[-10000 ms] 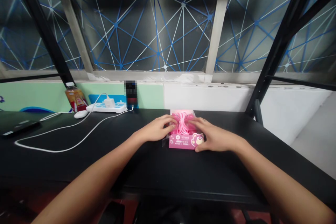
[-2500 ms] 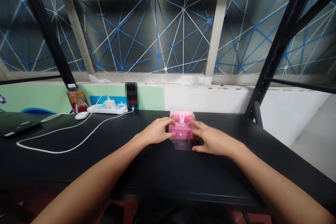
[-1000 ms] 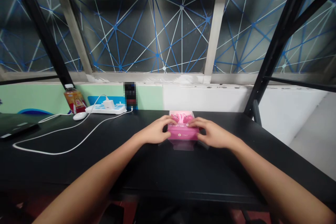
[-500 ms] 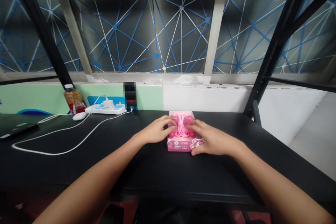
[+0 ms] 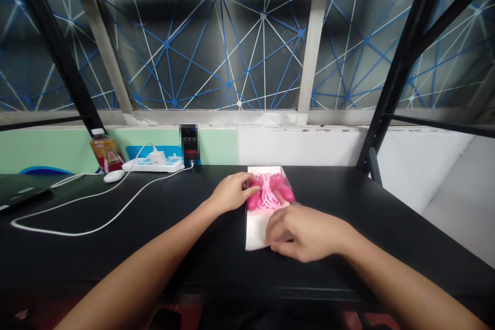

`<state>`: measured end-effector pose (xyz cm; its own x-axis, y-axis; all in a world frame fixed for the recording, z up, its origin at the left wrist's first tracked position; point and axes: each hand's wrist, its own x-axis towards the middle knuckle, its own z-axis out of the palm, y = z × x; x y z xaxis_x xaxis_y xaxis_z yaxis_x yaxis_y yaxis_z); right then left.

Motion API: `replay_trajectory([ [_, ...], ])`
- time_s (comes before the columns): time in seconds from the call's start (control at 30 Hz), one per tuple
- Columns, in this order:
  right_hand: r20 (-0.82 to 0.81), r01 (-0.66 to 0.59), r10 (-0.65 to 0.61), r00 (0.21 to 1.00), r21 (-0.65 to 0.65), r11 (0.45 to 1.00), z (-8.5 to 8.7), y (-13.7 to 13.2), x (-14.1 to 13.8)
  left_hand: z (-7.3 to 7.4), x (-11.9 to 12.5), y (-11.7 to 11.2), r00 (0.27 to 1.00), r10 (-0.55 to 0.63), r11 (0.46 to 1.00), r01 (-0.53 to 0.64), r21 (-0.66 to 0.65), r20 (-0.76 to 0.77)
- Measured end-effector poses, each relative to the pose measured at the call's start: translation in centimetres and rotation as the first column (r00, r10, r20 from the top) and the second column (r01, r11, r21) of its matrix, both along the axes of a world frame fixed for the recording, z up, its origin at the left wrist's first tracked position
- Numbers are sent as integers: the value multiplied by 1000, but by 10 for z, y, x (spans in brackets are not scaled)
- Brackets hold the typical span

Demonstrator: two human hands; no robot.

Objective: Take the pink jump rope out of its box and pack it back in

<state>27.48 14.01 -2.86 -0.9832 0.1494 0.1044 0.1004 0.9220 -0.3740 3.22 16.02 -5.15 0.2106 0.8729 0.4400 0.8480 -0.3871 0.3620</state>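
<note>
A pink skipping rope [image 5: 268,195] with pink handles lies on a pale pink card tray [image 5: 256,226] on the black desk [image 5: 193,247]. My left hand [image 5: 231,194] rests at the tray's left side, fingers curled against the left handle. My right hand [image 5: 303,232] is closer to me, fingers closed over the near end of the tray. What those fingers pinch is hidden under the hand. The far end of the tray shows white beyond the rope.
At the far left stand a drink bottle [image 5: 102,150], a white mouse [image 5: 113,176] and a power strip [image 5: 153,165] with a charger; a white cable [image 5: 88,227] loops across the desk. A dark flat device [image 5: 21,198] lies at the left edge. A black frame post [image 5: 394,77] rises on the right.
The pink printed sleeve no longer covers the near end; the pale tray now sticks out toward me. My right hand has drawn back toward me along it. The left hand stayed by the handle.
</note>
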Motion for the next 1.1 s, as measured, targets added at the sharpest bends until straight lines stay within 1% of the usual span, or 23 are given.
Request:
replay_trajectory([
  [0.07, 19, -61, 64, 998, -138, 989, 4, -5, 2, 0, 0, 6, 997, 52, 999, -51, -19, 48],
  [0.13, 37, -104, 117, 993, -253, 962, 7, -9, 5, 0, 0, 12, 988, 115, 992, -109, -69, 99],
  [0.2, 56, -140, 167, 984, -332, 933, 8, -10, 7, -1, -2, 17, 977, 176, 981, -164, -104, 121],
  [0.27, 62, -177, 219, 974, -393, 902, 8, -10, 9, -3, -5, 21, 972, 206, 976, -195, -98, 110],
  [0.37, 36, -253, 310, 950, -493, 832, 10, -7, 11, -7, -8, 25, 982, 170, 984, -164, -74, 80],
  [0.43, 16, -291, 361, 933, -556, 778, 13, -4, 13, -8, -8, 25, 991, 122, 989, -117, -90, 62],
  [0.47, 7, -291, 360, 933, -573, 766, 16, -2, 14, -8, -8, 25, 993, 104, 989, -98, -113, 52],
  [0.5, -5, -269, 325, 946, -573, 774, 18, 1, 16, -7, -8, 23, 995, 93, 987, -86, -139, 42],
  [0.53, -27, -224, 252, 967, -555, 801, 21, 5, 18, -4, -8, 20, 996, 89, 984, -83, -155, 32],
  [0.57, -66, -148, 133, 989, -514, 845, 22, 10, 20, -2, -9, 16, 996, 89, 985, -84, -153, 25],
  [0.6, -123, -39, -18, 992, -447, 894, 22, 17, 22, 2, -9, 12, 996, 88, 988, -85, -128, 18],
  [0.63, -192, 100, -177, 965, -356, 929, 21, 23, 24, 6, -9, 7, 996, 87, 993, -86, -83, 11],
  [0.67, -263, 259, -321, 910, -243, 935, 19, 31, 25, 11, -10, 1, 997, 79, 997, -78, -28, 3],
  [0.7, -318, 414, -430, 845, -119, 902, 15, 37, 25, 15, -10, -4, 998, 56, 998, -56, 2, -23],
  [0.73, -341, 518, -492, 801, -20, 855, 10, 43, 25, 18, -10, -9, 998, 25, 1000, -26, -6, -58],
  [0.77, -340, 573, -525, 780, 50, 818, 5, 48, 24, 21, -9, -13, 996, -17, 999, 13, -47, -87],
  [0.8, -317, 597, -544, 777, 98, 796, 0, 51, 23, 23, -8, -17, 993, -45, 995, 35, -90, -106],
  [0.83, -281, 601, -552, 785, 125, 790, -5, 53, 21, 24, -7, -20, 990, -63, 991, 47, -126, -128],
  [0.93, -198, 603, -574, 794, 149, 783, -16, 53, 15, 24, -1, -23, 980, -85, 981, 51, -186, -180],
  [1.1, -215, 647, -615, 759, 139, 750, -20, 51, 9, 23, 2, -23, 981, -69, 972, 26, -234, -179],
])
